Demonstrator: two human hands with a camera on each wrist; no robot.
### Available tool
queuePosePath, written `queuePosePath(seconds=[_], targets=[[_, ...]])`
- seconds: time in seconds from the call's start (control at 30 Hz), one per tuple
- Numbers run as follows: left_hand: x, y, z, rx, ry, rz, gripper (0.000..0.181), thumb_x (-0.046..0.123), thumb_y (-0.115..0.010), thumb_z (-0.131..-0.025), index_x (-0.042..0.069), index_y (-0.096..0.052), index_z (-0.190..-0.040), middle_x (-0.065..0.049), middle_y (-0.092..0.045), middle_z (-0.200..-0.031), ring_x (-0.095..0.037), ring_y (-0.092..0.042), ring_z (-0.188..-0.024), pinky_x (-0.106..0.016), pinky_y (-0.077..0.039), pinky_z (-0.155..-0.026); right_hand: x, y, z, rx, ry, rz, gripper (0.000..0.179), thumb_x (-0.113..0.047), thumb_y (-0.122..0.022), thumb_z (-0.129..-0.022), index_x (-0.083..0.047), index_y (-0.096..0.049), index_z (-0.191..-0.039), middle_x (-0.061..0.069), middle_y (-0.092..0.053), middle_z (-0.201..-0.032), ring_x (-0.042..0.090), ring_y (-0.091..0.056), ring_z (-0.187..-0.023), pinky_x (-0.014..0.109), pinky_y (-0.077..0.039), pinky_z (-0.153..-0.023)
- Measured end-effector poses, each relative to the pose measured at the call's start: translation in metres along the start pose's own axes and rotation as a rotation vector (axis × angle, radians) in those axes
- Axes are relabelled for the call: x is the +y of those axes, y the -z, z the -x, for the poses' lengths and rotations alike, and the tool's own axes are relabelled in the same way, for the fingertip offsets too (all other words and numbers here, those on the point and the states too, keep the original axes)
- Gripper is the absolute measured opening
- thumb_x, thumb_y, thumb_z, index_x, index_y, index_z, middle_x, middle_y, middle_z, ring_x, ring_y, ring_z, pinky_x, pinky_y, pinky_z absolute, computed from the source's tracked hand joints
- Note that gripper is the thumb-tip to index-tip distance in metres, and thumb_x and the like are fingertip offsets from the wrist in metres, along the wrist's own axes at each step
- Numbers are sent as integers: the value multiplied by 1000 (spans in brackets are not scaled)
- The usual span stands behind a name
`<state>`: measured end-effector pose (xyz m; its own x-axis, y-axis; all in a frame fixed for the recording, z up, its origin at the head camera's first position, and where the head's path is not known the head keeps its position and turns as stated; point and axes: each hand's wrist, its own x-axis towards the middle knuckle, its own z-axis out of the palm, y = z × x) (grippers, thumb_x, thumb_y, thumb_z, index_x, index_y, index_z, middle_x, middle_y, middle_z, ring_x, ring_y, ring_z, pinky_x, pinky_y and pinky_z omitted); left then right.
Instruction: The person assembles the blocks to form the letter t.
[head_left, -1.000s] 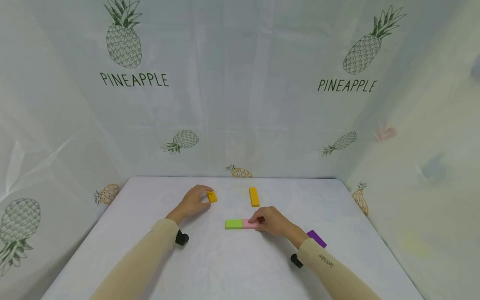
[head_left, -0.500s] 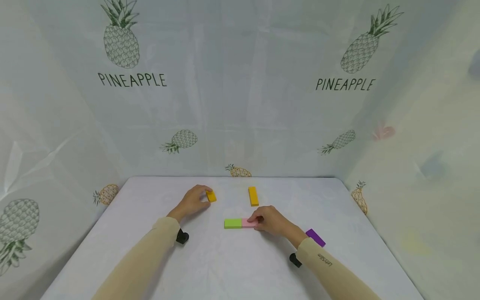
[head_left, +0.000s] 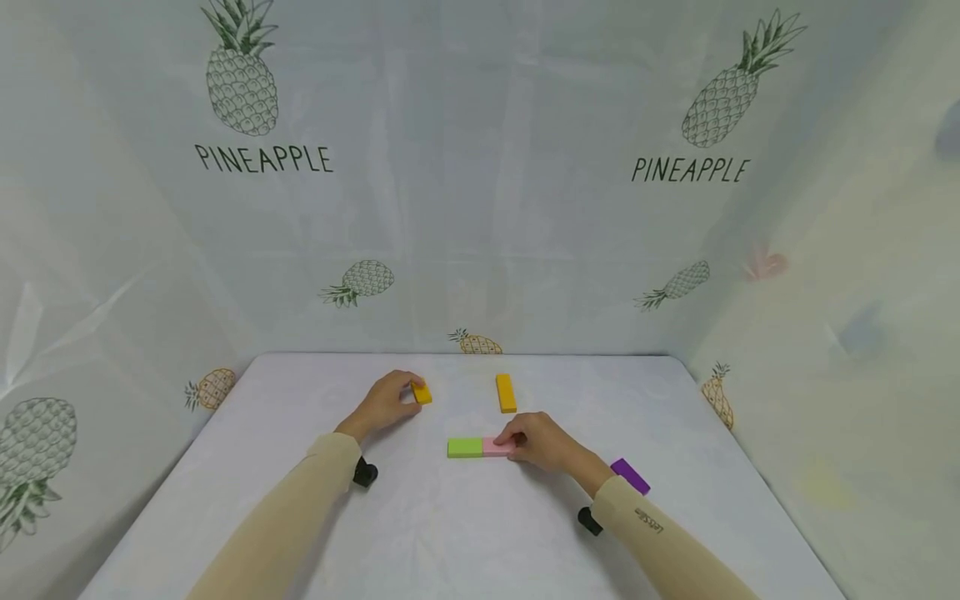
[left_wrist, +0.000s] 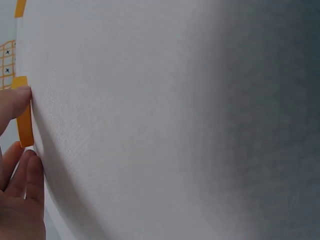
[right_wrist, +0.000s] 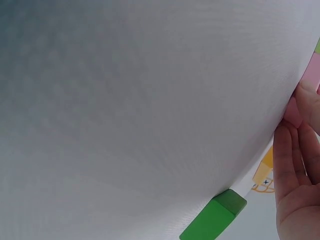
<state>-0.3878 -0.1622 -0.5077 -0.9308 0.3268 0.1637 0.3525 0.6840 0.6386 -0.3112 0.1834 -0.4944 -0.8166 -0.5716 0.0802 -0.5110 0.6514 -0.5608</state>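
My left hand holds a small yellow block at the back left of the table. In the left wrist view the thumb presses one part of this yellow block, and the fingertips sit at its lower end. My right hand pinches a pink block, whose right part is hidden by the fingers. End to end with the pink block, on its left, lies a light green block. A second yellow block lies apart, behind the pink one.
A purple block lies beside the right wrist, partly covered by the sleeve. The right wrist view also has a darker green block. Pineapple-printed sheeting stands behind the white table.
Both hands keep their places and their hold on the yellow and pink blocks. Only a slight shift of the whole head view is visible.
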Motion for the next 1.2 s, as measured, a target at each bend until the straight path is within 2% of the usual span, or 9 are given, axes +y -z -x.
queuePosePath(seconds=[0.4, 0.83, 0.97, 1.2], targets=[[-9, 1, -3, -21, -2, 11, 36, 7, -81, -94, 7, -69, -128, -13, -63, -140, -33, -60, -130, -49, -50, -113, -2, 0, -3, -7, -16, 14, 23, -4, -82, -92, -14, -83, -113, -4, -76, -110, 11, -62, -94, 28, -57, -87], [-12, 2, -6, -24, -16, 6, 32, 7, -81, -94, 8, -71, -125, -12, -65, -136, -32, -62, -125, -47, -54, -109, -2, -1, -1, -6, 8, 15, 23, -3, -83, -91, -12, -83, -112, -3, -77, -108, 12, -61, -92, 26, -56, -85], [-10, 2, -6, -30, -10, 29, 32, 7, -81, -94, 9, -72, -124, -11, -65, -136, -31, -61, -125, -46, -54, -109, -2, 0, 0, -9, -2, 14, 23, -3, -83, -92, -13, -83, -112, -4, -76, -109, 12, -62, -94, 27, -56, -86], [-6, -2, -8, -56, -57, 50, 31, 8, -83, -93, 10, -74, -122, -10, -66, -135, -29, -62, -126, -45, -55, -107, -2, 0, 0, -8, -10, 13, 23, -2, -82, -92, -12, -82, -113, -3, -76, -109, 13, -62, -95, 28, -56, -87]])
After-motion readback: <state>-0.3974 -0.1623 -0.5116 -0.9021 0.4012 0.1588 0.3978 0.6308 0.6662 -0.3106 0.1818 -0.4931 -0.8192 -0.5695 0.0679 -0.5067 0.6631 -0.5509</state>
